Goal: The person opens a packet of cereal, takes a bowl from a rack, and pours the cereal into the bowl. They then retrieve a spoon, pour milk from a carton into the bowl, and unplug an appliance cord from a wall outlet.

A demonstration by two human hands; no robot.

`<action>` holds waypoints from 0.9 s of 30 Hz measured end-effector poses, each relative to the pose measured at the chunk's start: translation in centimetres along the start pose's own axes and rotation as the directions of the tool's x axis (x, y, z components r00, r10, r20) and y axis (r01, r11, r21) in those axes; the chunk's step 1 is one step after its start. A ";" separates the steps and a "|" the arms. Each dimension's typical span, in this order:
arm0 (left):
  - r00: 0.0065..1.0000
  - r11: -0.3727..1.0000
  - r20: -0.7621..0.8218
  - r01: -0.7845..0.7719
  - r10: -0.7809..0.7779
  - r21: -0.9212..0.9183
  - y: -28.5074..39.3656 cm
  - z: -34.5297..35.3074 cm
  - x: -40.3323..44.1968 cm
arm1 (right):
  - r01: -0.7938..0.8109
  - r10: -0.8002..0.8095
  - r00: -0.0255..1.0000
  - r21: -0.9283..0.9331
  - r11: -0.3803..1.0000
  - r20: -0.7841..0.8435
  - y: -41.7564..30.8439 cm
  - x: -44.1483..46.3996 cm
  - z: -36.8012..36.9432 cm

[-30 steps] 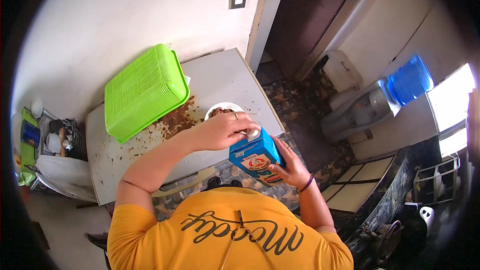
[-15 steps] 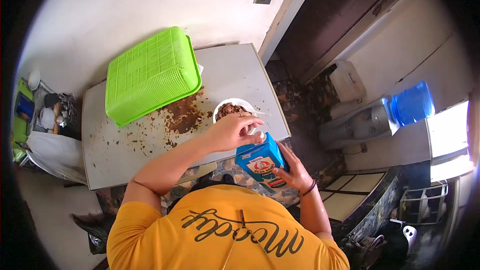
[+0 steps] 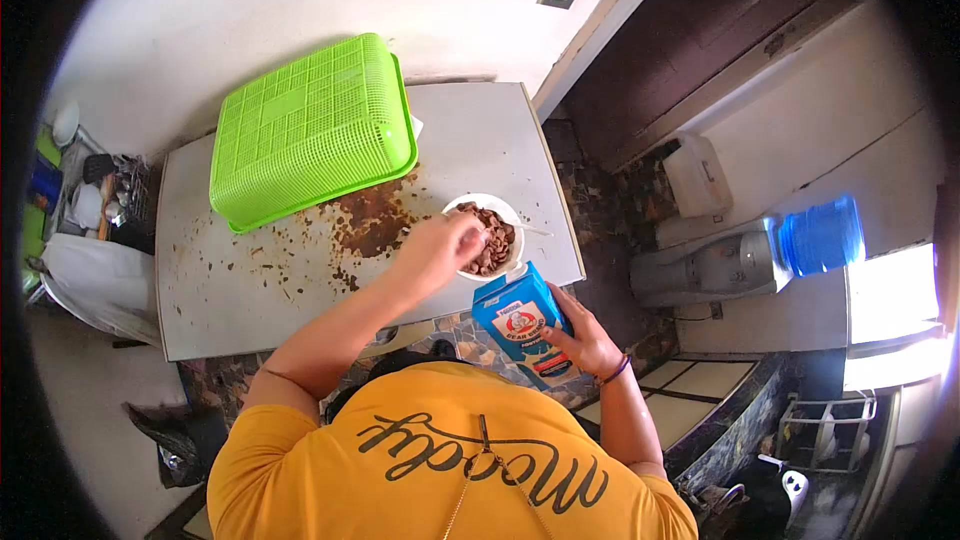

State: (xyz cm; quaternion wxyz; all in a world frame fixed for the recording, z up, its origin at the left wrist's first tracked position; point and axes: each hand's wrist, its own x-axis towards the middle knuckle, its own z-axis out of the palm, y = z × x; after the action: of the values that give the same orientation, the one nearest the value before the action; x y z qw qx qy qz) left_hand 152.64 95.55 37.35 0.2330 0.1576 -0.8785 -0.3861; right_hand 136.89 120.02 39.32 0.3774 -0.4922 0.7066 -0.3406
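My right hand grips the side of a blue milk carton, held tilted just in front of the table's near edge. A white spout shows at the carton's top, close to the bowl's rim. A white bowl of brown chocolate cereal stands on the table, with a white spoon handle sticking out to the right. Over the bowl's left side is my left hand, fingers curled together. Whatever they may pinch is hidden.
An upturned green plastic basket lies on the worn table, behind a brown peeled patch. To the right stand a water dispenser with a blue jug. A dish rack is at far left.
My left hand has moved from the carton's spout leftward to over the bowl, uncovering the carton's top and more cereal. My right hand still holds the carton.
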 end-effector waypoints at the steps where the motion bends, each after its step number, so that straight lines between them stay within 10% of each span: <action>1: 0.989 0.993 -0.099 0.112 -0.109 0.022 -0.5 -0.5 -0.2 | -0.038 0.038 0.999 0.047 0.998 -0.017 0.4 0.2 0.0; 8: 0.899 0.983 -0.399 0.175 -0.180 -0.049 -7.6 0.3 -6.6 | -0.296 0.259 0.955 0.367 0.882 0.147 0.9 1.7 -0.7; 27: 0.902 0.978 -0.378 0.178 -0.207 -0.110 -9.4 2.5 -12.3 | -0.529 0.468 0.849 0.392 0.753 0.246 1.5 5.2 -1.4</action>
State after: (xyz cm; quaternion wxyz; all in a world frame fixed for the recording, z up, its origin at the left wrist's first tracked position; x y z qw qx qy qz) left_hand 162.57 96.53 25.27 0.3687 0.3080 -0.7804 -0.4002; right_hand 133.82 115.62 37.65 0.6028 -0.2071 0.6882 -0.3466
